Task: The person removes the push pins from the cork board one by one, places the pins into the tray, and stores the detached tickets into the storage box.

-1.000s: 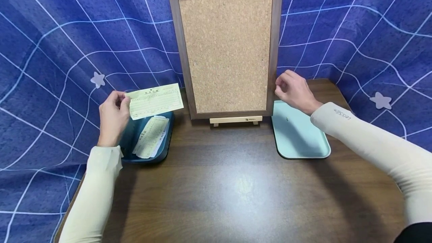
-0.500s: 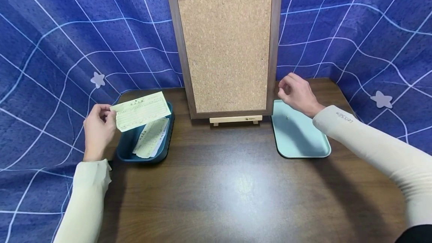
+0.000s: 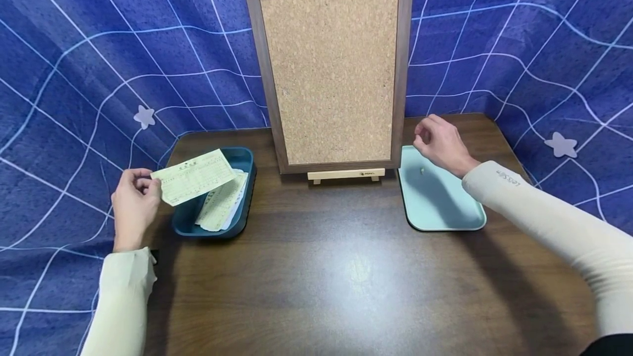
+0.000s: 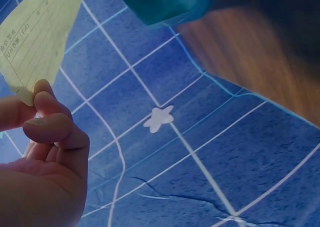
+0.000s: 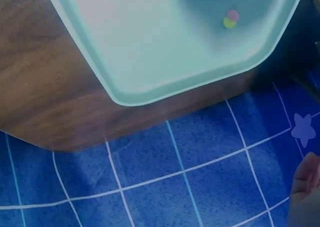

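My left hand [image 3: 135,207] pinches the left end of a pale yellow-green printed paper slip [image 3: 195,176] between thumb and fingers. The slip is tilted above a dark blue bin [image 3: 179,229]; more printed slips [image 3: 223,202] lie in the bin. In the left wrist view the thumb and fingers grip the slip's lower corner. Over the back left part of a mint green tray [image 3: 462,218] hovers my right hand [image 3: 442,144], fingers curled towards the thumb. I cannot see whether anything is between its fingertips. Small pink and yellow pieces [image 5: 230,19] lie in the tray.
A framed cork board [image 3: 333,76] leans upright on a small wooden stand [image 3: 346,175] between bin and tray. The brown table [image 3: 306,268] spreads in front. A blue curtain with white lines [image 3: 198,59] hangs behind and at both sides.
My left hand has moved left and down with the paper slip, away from the cork board. My right hand has shifted slightly right and down, away from the board's edge.
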`<state>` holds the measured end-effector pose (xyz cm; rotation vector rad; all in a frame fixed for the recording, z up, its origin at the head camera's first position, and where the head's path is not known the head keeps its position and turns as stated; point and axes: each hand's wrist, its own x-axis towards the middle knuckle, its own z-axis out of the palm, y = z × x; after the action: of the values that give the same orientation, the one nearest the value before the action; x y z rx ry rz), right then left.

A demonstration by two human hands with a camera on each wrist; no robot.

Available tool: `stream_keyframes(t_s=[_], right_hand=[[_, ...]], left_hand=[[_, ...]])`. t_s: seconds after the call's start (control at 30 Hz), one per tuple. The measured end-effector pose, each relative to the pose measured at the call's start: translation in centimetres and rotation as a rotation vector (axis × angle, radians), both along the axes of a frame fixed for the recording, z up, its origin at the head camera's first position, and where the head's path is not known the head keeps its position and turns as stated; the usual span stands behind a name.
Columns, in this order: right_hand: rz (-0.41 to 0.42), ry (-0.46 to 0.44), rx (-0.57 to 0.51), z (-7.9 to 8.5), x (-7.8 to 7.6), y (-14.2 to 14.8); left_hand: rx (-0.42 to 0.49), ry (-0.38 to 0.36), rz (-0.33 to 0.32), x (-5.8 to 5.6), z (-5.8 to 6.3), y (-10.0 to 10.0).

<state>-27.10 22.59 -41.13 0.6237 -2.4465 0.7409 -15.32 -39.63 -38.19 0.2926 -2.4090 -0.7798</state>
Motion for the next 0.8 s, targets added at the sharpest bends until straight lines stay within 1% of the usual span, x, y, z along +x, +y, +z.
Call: stream_keyframes(t_s=[0.17, 0.23, 0.33, 0.4, 0.47, 0.53, 0.63, 0.8], right_hand=[[-0.014, -0.084, 0.038, -0.8, 0.0, 0.5], [-0.009, -0.156, 0.077, -1.1, 0.0, 0.8], [0.007, -0.292, 0.154, -1.6, 0.0, 1.1], [0.015, -0.375, 0.197, -2.0, 0.1, 1.4], [0.030, -0.426, 0.222, -2.4, 0.1, 1.6], [0.043, -0.450, 0.227, -2.8, 0.0, 1.8], [0.061, -0.457, 0.226, -3.4, -0.1, 2.0], [0.058, -0.462, 0.224, -4.5, -0.2, 2.4]], left_hand=[[0.012, -0.010, 0.015, 0.4, -1.1, 0.0], [-0.002, -0.010, 0.014, 0.4, -1.5, 0.0], [-0.036, -0.024, 0.011, 0.4, -2.0, 0.2], [-0.060, -0.058, 0.003, 0.5, -2.3, 0.4], [-0.079, -0.100, -0.012, 0.5, -2.5, 0.7], [-0.093, -0.144, -0.038, 0.6, -2.8, 1.0], [-0.113, -0.198, -0.090, 0.6, -3.1, 1.3], [-0.126, -0.265, -0.180, 0.6, -3.5, 2.1]])
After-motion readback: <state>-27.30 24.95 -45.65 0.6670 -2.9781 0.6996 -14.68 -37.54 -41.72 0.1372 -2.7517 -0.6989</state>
